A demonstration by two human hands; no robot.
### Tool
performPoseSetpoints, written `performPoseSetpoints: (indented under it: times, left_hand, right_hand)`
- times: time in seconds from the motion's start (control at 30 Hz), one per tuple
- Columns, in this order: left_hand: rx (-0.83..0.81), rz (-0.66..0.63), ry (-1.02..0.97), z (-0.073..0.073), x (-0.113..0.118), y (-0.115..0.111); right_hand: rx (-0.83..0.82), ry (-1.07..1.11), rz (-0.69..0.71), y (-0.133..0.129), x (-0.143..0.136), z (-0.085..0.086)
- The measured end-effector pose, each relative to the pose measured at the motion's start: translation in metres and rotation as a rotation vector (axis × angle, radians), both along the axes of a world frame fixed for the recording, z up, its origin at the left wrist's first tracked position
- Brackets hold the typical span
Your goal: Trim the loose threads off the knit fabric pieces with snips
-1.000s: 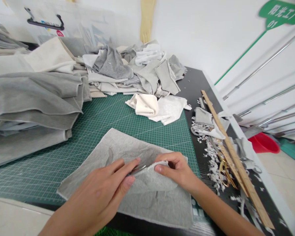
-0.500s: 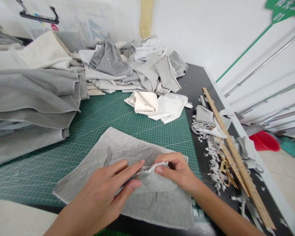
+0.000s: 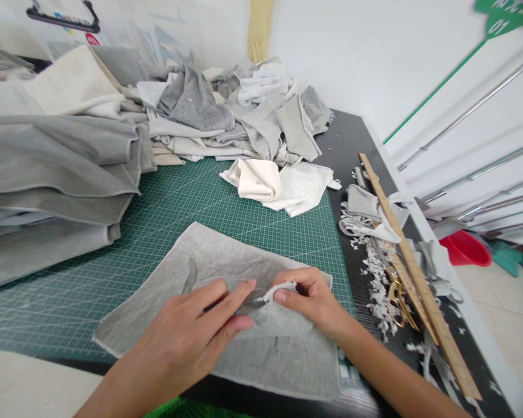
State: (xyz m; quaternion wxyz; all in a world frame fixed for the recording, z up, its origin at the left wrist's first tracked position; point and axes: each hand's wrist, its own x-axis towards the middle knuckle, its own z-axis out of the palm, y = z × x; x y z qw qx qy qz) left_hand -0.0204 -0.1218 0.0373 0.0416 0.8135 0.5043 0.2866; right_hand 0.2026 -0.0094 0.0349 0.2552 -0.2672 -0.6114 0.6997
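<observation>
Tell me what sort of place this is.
Probably a sewing or fabric-cutting workroom: there is a green gridded cutting mat, heaped gray and cream cloth behind it, and gold-handled scissors lying beside shredded fabric scraps.

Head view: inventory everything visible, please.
cloth piece: 1, light grey, under hands
metal tool: 1, silver, left grip, partly hidden
cutting mat: 1, green, on tabletop
tabletop: 1, black, beneath mat
fabric stacks: several, grey/cream, left
fabric heap: 1, grey/white, back
loose cloths: 2, cream/white, before heap
wooden rulers: 2, tan, right
scissors: 1, gold-handled, beside rulers
scraps: many, grey/white, right
storage box: 1, clear, back left
glove: 1, yellow, top centre
sign: 1, green, upper right
poles: several, silver, right
container: 1, red, far right
unclear objects: 2+, teal, far right
mesh: 1, green, bottom edge
left hand: 1, bare, on tool
right hand: 1, bare, pinching cloth
</observation>
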Motion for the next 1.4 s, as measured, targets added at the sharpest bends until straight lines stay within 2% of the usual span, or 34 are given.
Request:
performPoseSetpoints:
  times: [0.17, 0.4, 0.83, 1.23, 1.4]
  left_hand:
    - [0.056, -0.016, 0.028, -0.001, 0.001, -0.0001]
    - [0.019, -0.005, 0.013, -0.0004, 0.0002, -0.0057]
    - [0.054, 0.0, -0.021, 0.0007, 0.0001, -0.0059]
    - [-0.018, 0.008, -0.063, -0.0037, -0.0039, -0.0086]
    - [-0.046, -0.005, -0.12, 0.0003, -0.0019, -0.0076]
  right_hand:
    - [-0.025, -0.027, -0.011, -0.0007, 0.0, -0.0015]
    - [-0.025, -0.026, -0.011, 0.0001, -0.0007, -0.0016]
    - [-0.023, -0.072, -0.037, -0.0017, -0.0018, -0.0038]
    - [-0.024, -0.101, -0.061, -0.003, -0.0005, -0.0084]
    - [0.012, -0.04, -0.011, -0.0014, -0.0006, -0.009]
